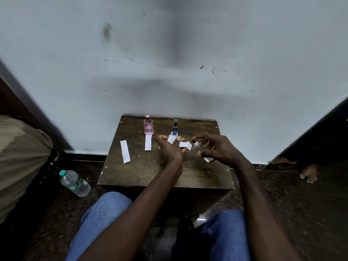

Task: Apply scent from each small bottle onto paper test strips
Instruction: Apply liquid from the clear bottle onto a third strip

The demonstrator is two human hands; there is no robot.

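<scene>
Right of the pink bottle (148,125): left hand (169,148) holds a limp paper strip (185,145); right hand (219,147) grips the clear bottle (202,152) (likely slick, fragile; hold mid-body).

head-worn view, forward-down, close over table (165,172)

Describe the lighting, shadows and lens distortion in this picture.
Head view: dim, soft light; a broad dark shadow smears the wall above the table; the wide-angle lens slants the wall's side edges; the clear bottle in the right hand barely shows against the dark top, while the white paper strip in the left hand stands out brightly.
</scene>
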